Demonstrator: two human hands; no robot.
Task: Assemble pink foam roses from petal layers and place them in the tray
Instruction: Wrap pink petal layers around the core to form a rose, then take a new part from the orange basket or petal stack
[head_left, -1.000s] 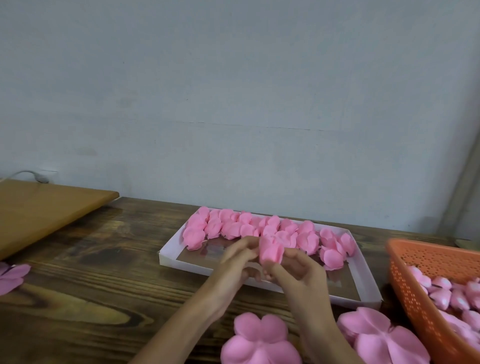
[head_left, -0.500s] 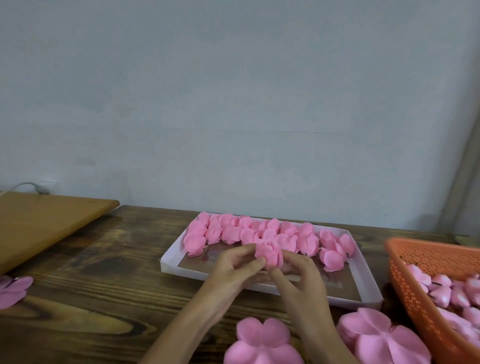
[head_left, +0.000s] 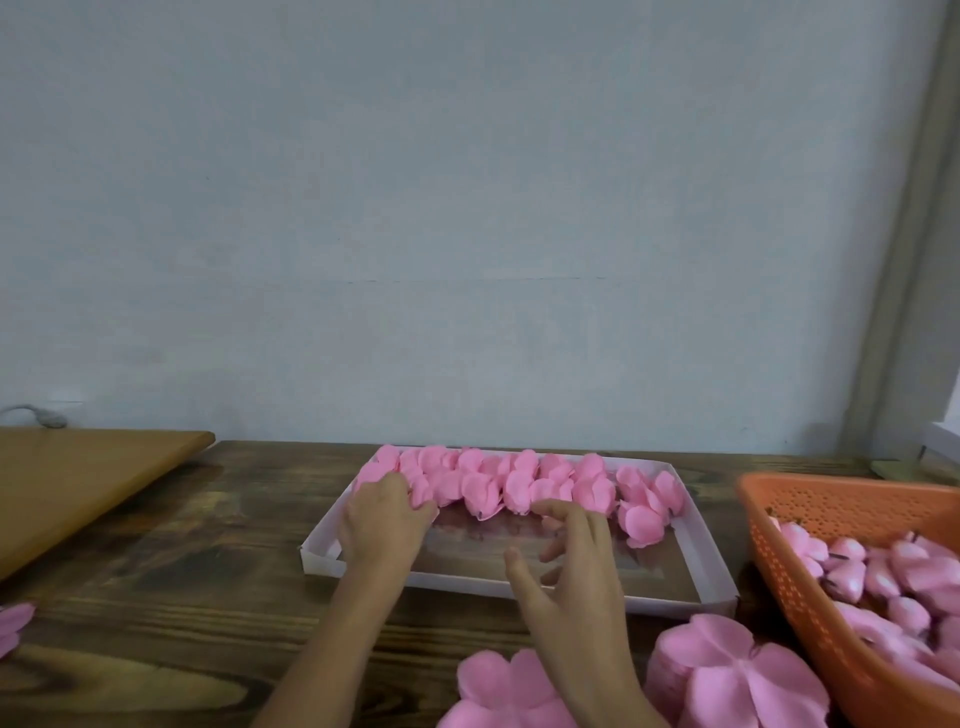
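A shallow white tray (head_left: 675, 605) lies on the dark wooden table (head_left: 182, 597). Along its far side sit rows of finished pink foam roses (head_left: 519, 480). My left hand (head_left: 382, 525) reaches into the tray's left end, its fingers curled down on a pink rose (head_left: 422, 496) at the near edge of the rows; the fingers hide most of it. Over the tray's near middle hovers my right hand (head_left: 571, 566), fingers spread and holding nothing. Two stacks of flat pink petal layers (head_left: 737, 675) (head_left: 509, 691) lie in front of the tray.
An orange perforated basket (head_left: 769, 525) at the right holds several pink rose buds (head_left: 909, 571). A light wooden board (head_left: 78, 483) lies at the far left. One more pink petal layer (head_left: 13, 623) shows at the left edge. A grey wall stands behind the table.
The rose that both hands held above the tray's front has gone left and down with my left hand to the rows. My right hand has let go and spread open.
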